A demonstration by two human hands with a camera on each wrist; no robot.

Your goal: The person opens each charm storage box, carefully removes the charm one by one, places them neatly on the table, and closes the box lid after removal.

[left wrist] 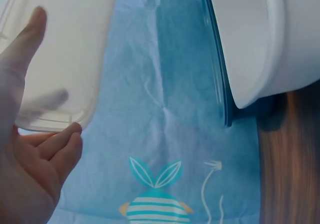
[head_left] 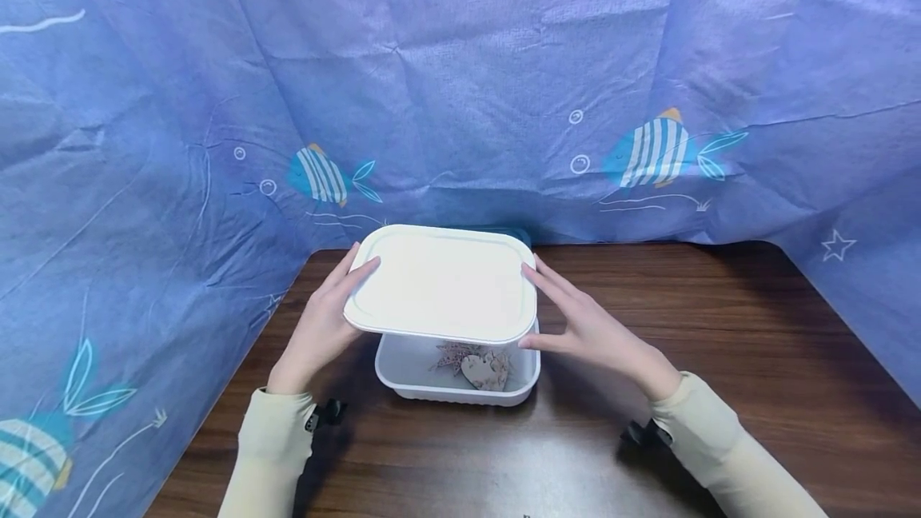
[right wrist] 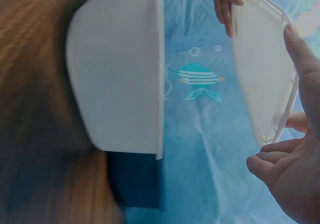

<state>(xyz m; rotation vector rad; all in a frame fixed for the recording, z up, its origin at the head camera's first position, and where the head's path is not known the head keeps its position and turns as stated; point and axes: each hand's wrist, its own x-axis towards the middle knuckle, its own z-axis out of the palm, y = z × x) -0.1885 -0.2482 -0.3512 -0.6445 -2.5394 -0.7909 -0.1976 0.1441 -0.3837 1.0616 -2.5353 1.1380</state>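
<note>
A white rectangular lid [head_left: 446,282] is raised over a white plastic box [head_left: 460,396] and tilted, covering the box's far part in the head view. My left hand [head_left: 324,326] grips the lid's left edge, thumb on the top face and fingers beneath. At the opposite edge my right hand [head_left: 593,330] holds it between thumb and fingers, as the right wrist view also shows. Inside the box lie a heart-shaped piece with a mottled surface [head_left: 485,372] and a reddish, spiky, star-like piece [head_left: 452,354], partly hidden by the lid.
Behind the white box stands a dark teal container [right wrist: 135,179], mostly hidden in the head view. Everything rests on a dark wood-grain table [head_left: 691,326]. A blue cloth [head_left: 460,102] printed with striped fish hangs around its back and sides.
</note>
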